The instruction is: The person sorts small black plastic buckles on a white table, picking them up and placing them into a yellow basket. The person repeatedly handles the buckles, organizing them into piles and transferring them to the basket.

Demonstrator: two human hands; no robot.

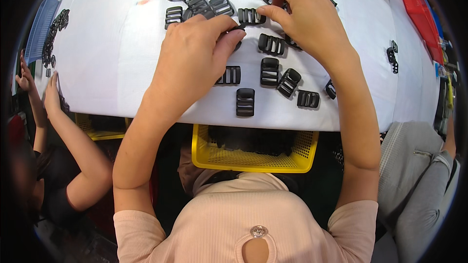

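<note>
On the white tabletop (112, 44), a black buckle (247, 16), long axis sideways, is being flanked from its right by the nearer right hand (304, 17), curled but unclosed, while a dark piece (241, 27) is being pinched by the left hand (190, 53).

We see black buckles (245, 94), a white tablecloth (112, 68), a perforated yellow basket (253, 168), a latticed blue basket (41, 29), a red basket (419, 24) and a finely ribbed, pale peach top (229, 224).

On the table (107, 68), ladder-lock buckles (245, 93) lie toward the near edge, a basket (251, 163) below it; more buckles (51, 44) line the left edge.
</note>
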